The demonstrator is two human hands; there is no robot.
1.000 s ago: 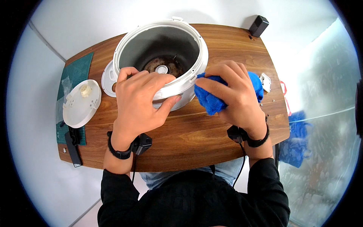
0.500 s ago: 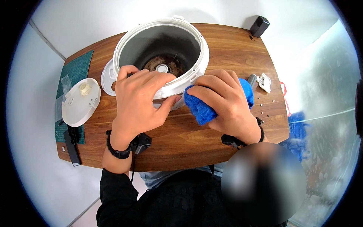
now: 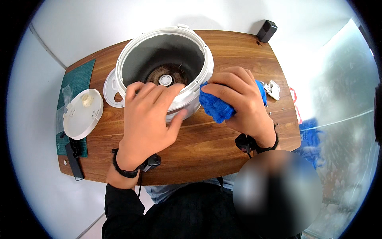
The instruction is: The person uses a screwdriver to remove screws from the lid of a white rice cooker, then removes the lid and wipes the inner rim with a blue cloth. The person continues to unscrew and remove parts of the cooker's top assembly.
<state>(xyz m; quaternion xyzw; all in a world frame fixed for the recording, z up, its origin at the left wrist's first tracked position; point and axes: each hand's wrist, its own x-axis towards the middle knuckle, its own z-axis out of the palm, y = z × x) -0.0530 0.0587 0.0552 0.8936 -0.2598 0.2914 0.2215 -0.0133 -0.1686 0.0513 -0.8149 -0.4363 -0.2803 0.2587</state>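
Note:
A white rice cooker body (image 3: 207, 75) stands open at the middle back of the table. Its grey inner wall (image 3: 165, 46) leads down to a stained brown bottom with a round white piece (image 3: 165, 80) at the centre. Across the front rim lies my left hand (image 3: 149, 117), fingers over the top and thumb against the outside, gripping it. My right hand (image 3: 242, 101), just right of the cooker, is closed around a bunched blue cloth (image 3: 217, 104). The cloth's left edge is close to the cooker's wall; whether they touch I cannot tell.
On the left, a round white cover (image 3: 83, 115) rests on a green cutting mat (image 3: 79, 77), near a black tool (image 3: 74, 159). A flat white ring-like part (image 3: 111, 89) sits beside the cooker. At right are a small white part (image 3: 273, 90), several screws and a black box (image 3: 267, 31).
The whole view has shifted slightly. My right hand has moved the cloth a little rightward and away from the cooker's wall. My left hand stays at the front rim.

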